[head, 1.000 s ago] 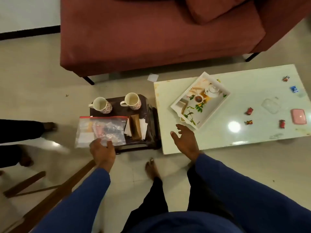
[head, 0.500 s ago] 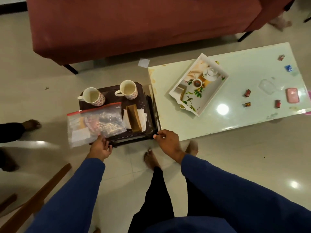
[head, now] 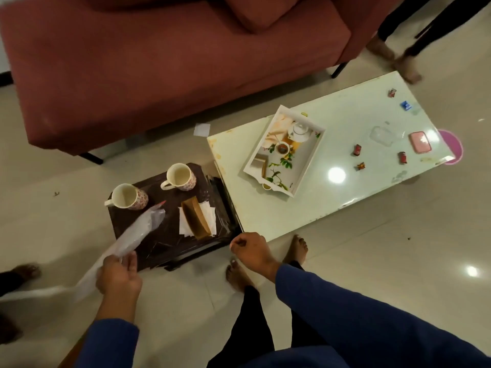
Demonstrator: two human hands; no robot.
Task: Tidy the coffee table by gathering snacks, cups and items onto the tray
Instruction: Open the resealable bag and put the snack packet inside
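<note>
My left hand (head: pixel 119 274) grips a clear zip bag (head: pixel 135 236) with a red seal, lifted edge-on over the dark side table (head: pixel 164 243). My right hand (head: pixel 251 251) is curled at that table's near right corner, fingers closed. Two floral cups (head: pixel 128 196) (head: pixel 179 177) stand on the dark table beside a brown holder on white napkins (head: pixel 196 220). The white printed tray (head: pixel 285 151) lies on the pale coffee table (head: pixel 358 187). Several wrapped candies (head: pixel 357 150) and a pink case (head: pixel 419 142) are scattered to the tray's right.
A red sofa (head: pixel 164 67) runs along the far side. Another person's feet (head: pixel 398 59) stand at the top right, and a foot (head: pixel 25 270) shows at the left edge. My own bare feet (head: pixel 295 251) are on the tiled floor beneath my hands.
The zip bag has come up off the dark table and turned from flat to edge-on in my left hand. My right hand stays at the table's corner.
</note>
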